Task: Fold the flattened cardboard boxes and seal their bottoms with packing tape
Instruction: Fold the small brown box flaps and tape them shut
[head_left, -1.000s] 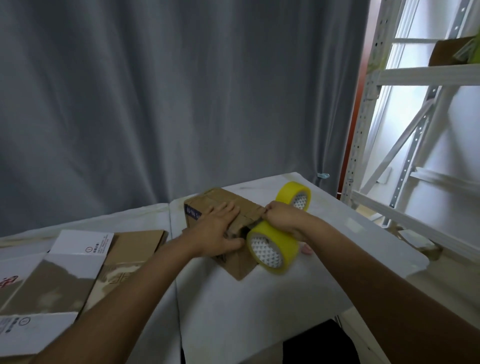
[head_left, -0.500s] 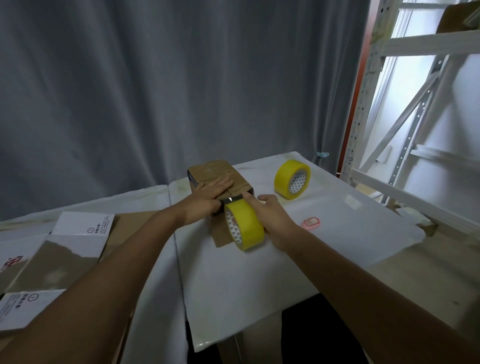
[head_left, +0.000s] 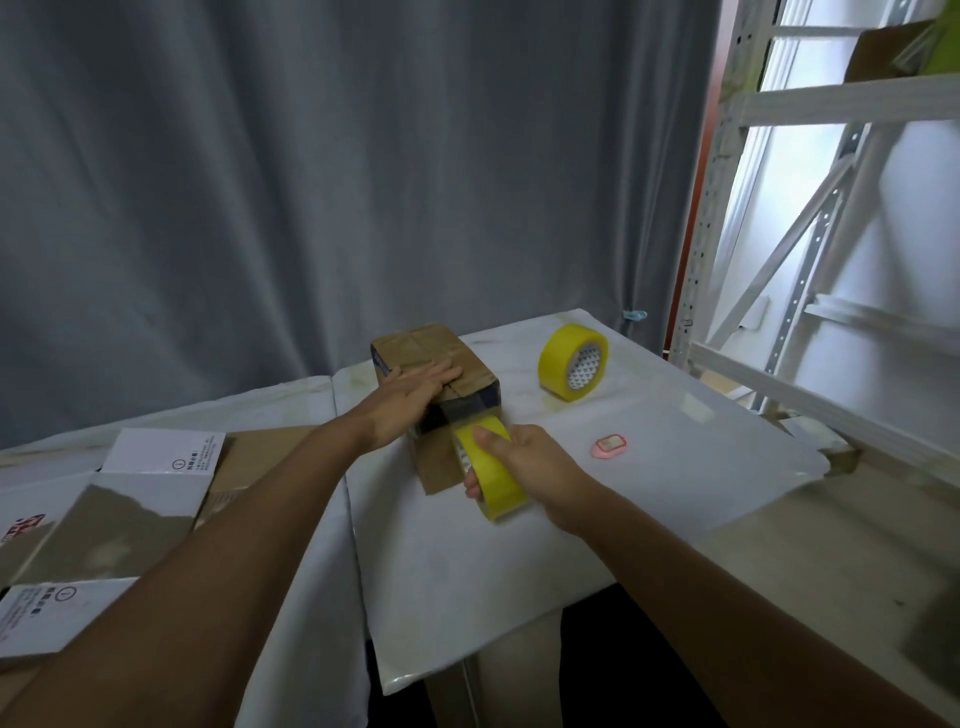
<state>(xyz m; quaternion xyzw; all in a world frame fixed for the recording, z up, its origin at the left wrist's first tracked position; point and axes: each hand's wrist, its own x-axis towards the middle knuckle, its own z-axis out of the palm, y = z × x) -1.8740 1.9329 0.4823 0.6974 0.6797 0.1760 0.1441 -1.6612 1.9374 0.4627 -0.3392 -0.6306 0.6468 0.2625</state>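
Grey curtain (head_left: 311, 182) hangs behind a white-covered table (head_left: 467, 571). At 9 o'clock lie flattened boxes (head_left: 119, 514). At the centre stands a folded cardboard box (head_left: 431, 348); the left hand (head_left: 410, 395) presses flat on its top, fingers straight. Toward 5 o'clock from the box, the right hand (head_left: 524, 462) grips a yellow tape roll (head_left: 488, 473), a clear strip stretched to the box. At 2 o'clock stands a second roll (head_left: 571, 369); a pink tag (head_left: 609, 446) lies at 3 o'clock.

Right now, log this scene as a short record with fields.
box: cardboard box on the white table, flaps folded shut on top
left hand: left hand pressing flat on the box top
right hand: right hand gripping a yellow tape roll
tape: strip stretched from the held roll to the box
spare: second yellow tape roll standing behind
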